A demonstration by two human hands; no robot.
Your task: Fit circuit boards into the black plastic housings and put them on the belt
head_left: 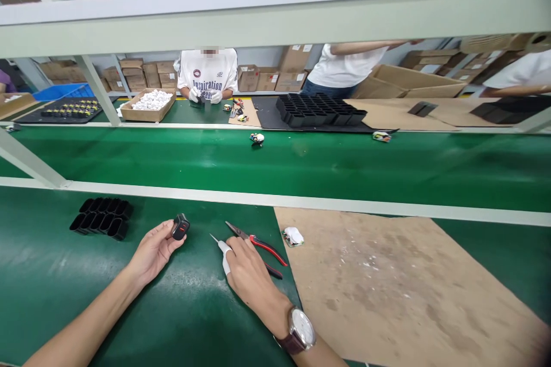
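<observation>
My left hand point(157, 246) pinches a small black charger housing point(181, 227) between thumb and fingers; one face shows small red-orange slots. To its right, my right hand point(247, 269) is palm down, fingers curled, close to the green surface. A thin pointed metal tool point(214, 238) sticks out at its thumb side, beside something white, either a finger cover or a handle. Long-nose pliers point(269, 248) with red and black handles lie partly under this hand; whether it touches them I cannot tell. A small circuit assembly with a white top point(293, 236) lies to the right.
Several black open housings point(101, 219) stand grouped at left. A stained cardboard sheet point(365, 292) covers the right side. Beyond a white rail point(241, 199), a green conveyor belt point(206, 160) carries small assemblies point(257, 139). Across it, a co-worker in white gloves handles a dark part.
</observation>
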